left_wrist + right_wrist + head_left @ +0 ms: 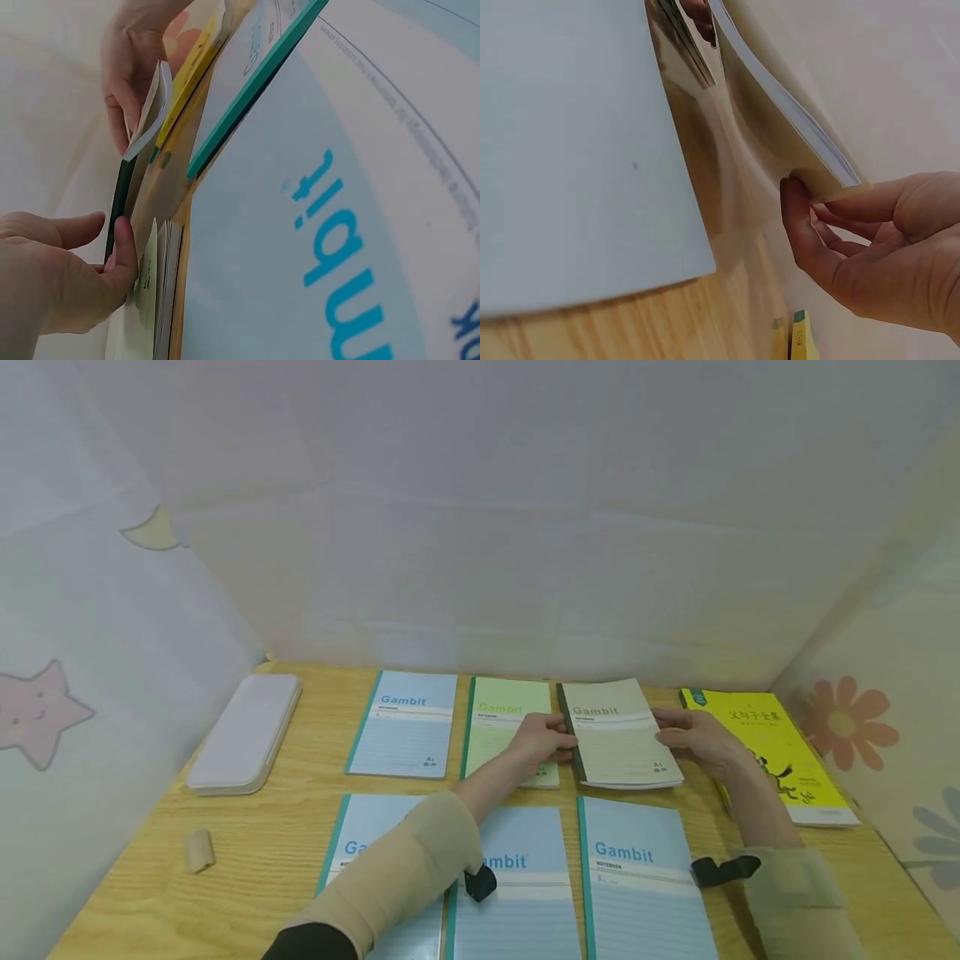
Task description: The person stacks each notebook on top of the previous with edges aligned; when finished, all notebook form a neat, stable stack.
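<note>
A beige Gambit notebook (617,745) with a dark spine is held between both hands, lifted off the table as the right wrist view shows. My left hand (536,739) pinches its spine edge, thumb and fingers on either side in the left wrist view. At the opposite edge, my right hand (703,739) grips the notebook, thumb on one face and fingertips under the other (799,187). The pages bow slightly in the right wrist view. Partly under my left hand and forearm lies a green Gambit notebook (498,693).
A blue notebook (405,727) lies left of the green one, with three more blue notebooks (641,877) in the front row. The yellow book (772,735) lies at the right. A white case (247,731) and a small beige block (198,850) are at the left.
</note>
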{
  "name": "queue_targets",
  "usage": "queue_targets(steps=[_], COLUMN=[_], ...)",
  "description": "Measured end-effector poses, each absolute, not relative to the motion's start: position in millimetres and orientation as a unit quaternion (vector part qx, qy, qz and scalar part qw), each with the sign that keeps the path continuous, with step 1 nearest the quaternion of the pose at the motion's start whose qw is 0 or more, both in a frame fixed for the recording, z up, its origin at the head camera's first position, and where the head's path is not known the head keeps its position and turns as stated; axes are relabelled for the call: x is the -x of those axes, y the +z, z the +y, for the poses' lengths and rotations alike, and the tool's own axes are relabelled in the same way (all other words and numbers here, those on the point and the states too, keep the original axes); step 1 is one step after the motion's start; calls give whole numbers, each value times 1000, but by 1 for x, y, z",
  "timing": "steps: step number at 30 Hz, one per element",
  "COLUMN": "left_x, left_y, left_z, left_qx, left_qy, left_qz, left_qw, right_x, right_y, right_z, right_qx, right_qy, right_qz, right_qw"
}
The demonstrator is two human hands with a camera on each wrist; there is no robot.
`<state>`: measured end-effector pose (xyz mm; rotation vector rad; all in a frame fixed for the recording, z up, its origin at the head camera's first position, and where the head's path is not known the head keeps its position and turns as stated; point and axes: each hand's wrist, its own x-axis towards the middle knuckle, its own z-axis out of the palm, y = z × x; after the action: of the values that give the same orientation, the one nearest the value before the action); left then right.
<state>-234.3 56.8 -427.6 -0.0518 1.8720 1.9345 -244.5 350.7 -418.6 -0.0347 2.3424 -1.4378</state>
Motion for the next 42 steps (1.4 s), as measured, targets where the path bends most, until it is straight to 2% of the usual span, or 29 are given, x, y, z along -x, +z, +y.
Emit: queue_targets(steps=[4,10,21,33,42], left_x=[236,242,245,247,251], left_y=[-428,-423,-408,-406,-413], left_z=[54,42,-6,-56,-74], left_qx=[16,-10,-41,-35,-28], left_qy=[689,670,635,563,528], left_qz=[697,717,752,810,834], left_qw=[199,194,171,161,161], right_x=[242,238,247,263,263], right_y=[-414,-405,-395,-400,-408], right_z=[346,336,290,232,209], right_qx=[16,23,35,-22,-14], right_qy=[-517,-540,-578,-556,-567], right_qz=[836,823,798,812,807], right_qw=[184,172,167,177,164])
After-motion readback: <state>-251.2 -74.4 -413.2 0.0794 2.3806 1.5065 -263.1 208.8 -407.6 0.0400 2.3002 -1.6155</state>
